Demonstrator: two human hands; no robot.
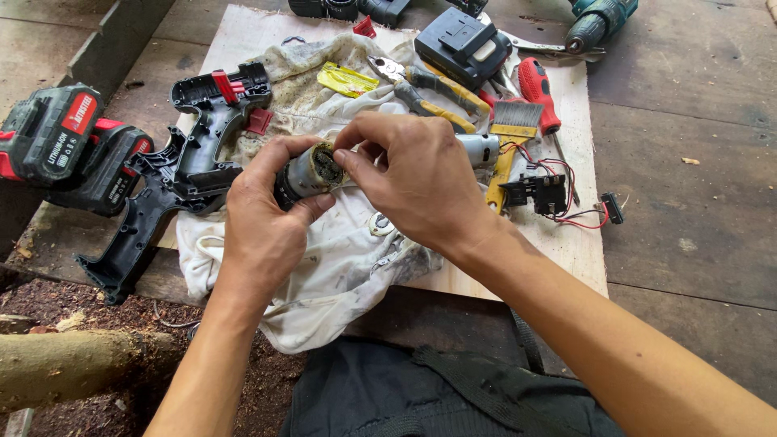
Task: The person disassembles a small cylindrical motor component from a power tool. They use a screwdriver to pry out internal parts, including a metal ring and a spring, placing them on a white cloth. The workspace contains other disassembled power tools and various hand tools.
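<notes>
Currently the left hand (263,214) grips the small motor (306,176) above the soiled white cloth (340,267); the right hand (413,174) pinches at its open end. Excess fingertip force may bend internal parts, or loose pieces may drop into the cloth.

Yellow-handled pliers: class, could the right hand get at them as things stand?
Probably not at once: the pliers lie uncovered just beyond the right hand, but its fingers are busy on the motor.
</notes>
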